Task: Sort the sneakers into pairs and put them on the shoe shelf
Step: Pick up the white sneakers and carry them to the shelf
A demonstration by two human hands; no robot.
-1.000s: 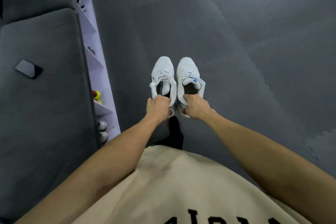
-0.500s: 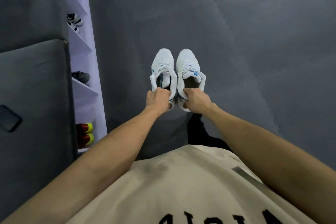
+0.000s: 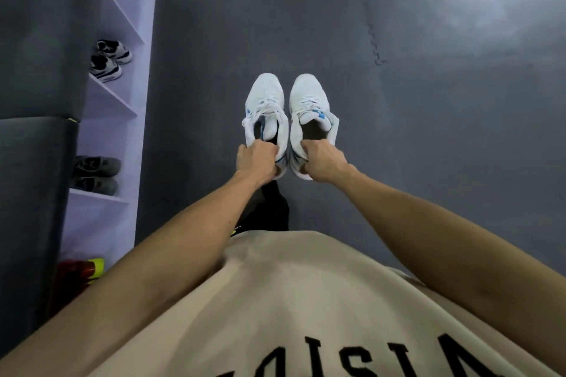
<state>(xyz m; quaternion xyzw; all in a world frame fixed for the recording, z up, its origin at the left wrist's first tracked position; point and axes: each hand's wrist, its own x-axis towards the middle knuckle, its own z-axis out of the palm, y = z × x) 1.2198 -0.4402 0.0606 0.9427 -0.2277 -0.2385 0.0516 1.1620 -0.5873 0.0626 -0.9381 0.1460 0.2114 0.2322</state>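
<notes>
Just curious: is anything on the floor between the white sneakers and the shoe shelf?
No. In the head view, only bare grey floor mat lies between the white sneakers and the shoe shelf.

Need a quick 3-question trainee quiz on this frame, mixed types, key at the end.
1. True or false: each hand grips one white sneaker at its heel.
2. Which pair sits on the shelf level above the grey pair? A) black-and-white pair B) brown pair C) blue pair
3. Fill in: the red and yellow shoes sit on the ___ visible shelf level.

Key
1. True: left hand on the left sneaker, right hand on the right sneaker.
2. A, the black-and-white pair.
3. lowest
</notes>
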